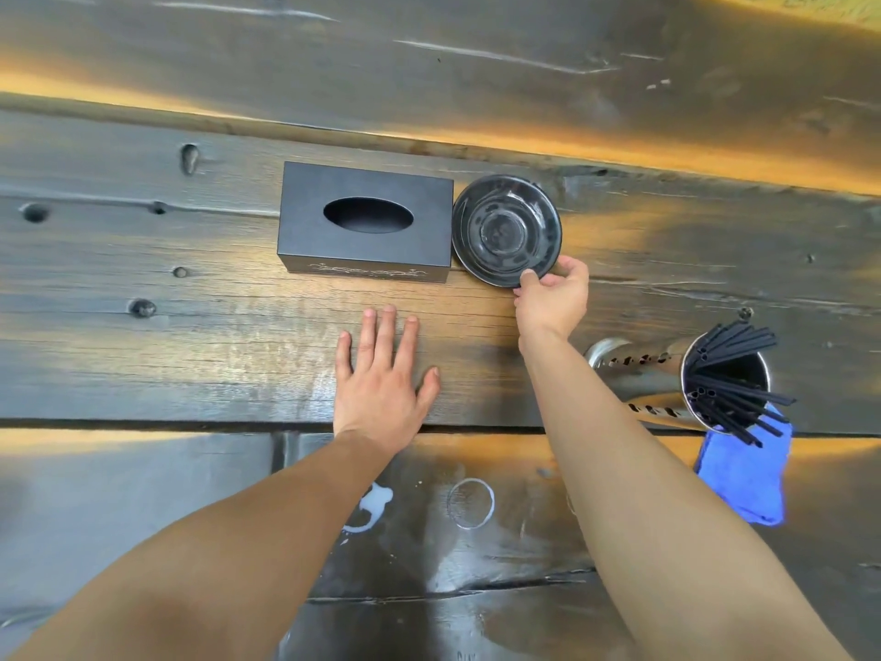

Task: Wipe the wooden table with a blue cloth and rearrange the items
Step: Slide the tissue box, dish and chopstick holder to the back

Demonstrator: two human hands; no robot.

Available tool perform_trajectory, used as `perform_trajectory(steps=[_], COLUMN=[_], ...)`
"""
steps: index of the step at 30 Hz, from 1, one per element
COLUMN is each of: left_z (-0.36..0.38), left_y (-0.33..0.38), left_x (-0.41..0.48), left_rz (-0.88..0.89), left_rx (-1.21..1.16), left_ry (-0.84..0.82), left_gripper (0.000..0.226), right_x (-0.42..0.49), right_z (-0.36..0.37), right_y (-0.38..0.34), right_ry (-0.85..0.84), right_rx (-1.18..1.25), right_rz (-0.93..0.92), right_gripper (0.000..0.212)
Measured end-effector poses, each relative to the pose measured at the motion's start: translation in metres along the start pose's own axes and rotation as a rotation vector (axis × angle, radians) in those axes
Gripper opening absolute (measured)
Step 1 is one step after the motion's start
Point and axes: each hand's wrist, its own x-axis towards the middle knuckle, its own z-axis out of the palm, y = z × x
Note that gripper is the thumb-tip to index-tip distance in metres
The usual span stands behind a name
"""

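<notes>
A dark wooden table (pixel 190 355) fills the view. On it a black tissue box (pixel 364 221) stands next to a glossy black saucer (pixel 505 229), which touches the box's right end. My right hand (pixel 553 291) pinches the saucer's near rim between thumb and fingers. My left hand (pixel 384 379) lies flat on the wood, palm down and fingers spread, in front of the box. The blue cloth (pixel 746 474) lies crumpled at the right, partly under the straw holder, and neither hand touches it.
A perforated steel holder (pixel 667 369) full of black straws (pixel 734 388) stands at the right, close to my right forearm. White ring marks and a white smear (pixel 376 505) show on the near plank. A wooden wall rises behind the table.
</notes>
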Motion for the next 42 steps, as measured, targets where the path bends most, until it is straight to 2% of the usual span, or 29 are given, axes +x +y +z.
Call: perform_trajectory(steps=[4,10,13,16,18,20,22,25,29,33,39,42], left_z=[-0.001,-0.005,-0.007,-0.008,-0.009,-0.009,-0.01,-0.01,-0.01,-0.012,-0.013,-0.014], left_y=[-0.001,0.0,0.0,0.001,0.001,0.001,0.002,0.003,0.003,0.003,0.004,0.004], left_x=[0.001,0.001,0.0,0.0,0.0,-0.001,-0.001,-0.001,-0.001,-0.001,-0.001,-0.001], left_rz=[-0.006,-0.018,-0.023,-0.029,-0.029,-0.029,-0.033,-0.033,-0.034,-0.035,-0.038,-0.042], left_rx=[-0.004,-0.028,-0.051,-0.063,-0.07,-0.07,-0.068,-0.065,-0.064,-0.064,-0.067,-0.064], left_ry=[-0.011,-0.035,-0.053,-0.059,-0.059,-0.055,-0.049,-0.04,-0.046,-0.044,-0.054,-0.055], left_gripper=[0.073,0.074,0.074,0.074,0.074,0.074,0.074,0.073,0.073,0.073,0.073,0.074], right_x=[-0.017,-0.072,-0.095,-0.101,-0.092,-0.08,-0.07,-0.057,-0.049,-0.047,-0.027,-0.007], right_z=[-0.016,-0.072,-0.1,-0.122,-0.133,-0.141,-0.145,-0.149,-0.149,-0.151,-0.144,-0.133], right_y=[0.006,0.054,0.083,0.097,0.099,0.095,0.091,0.091,0.09,0.085,0.064,0.047], right_ry=[0.02,0.061,0.162,0.31,0.314,0.286,0.27,0.255,0.24,0.236,0.199,0.151], right_rx=[-0.027,0.08,0.117,0.094,0.104,0.153,0.19,0.217,0.319,0.315,0.342,0.334], right_rz=[0.015,0.102,0.195,0.228,0.211,0.133,-0.034,-0.173,-0.157,-0.142,-0.236,-0.262], right_gripper=[0.054,0.041,0.044,0.069,0.098,0.115,0.11,0.084,0.078,0.075,0.068,0.076])
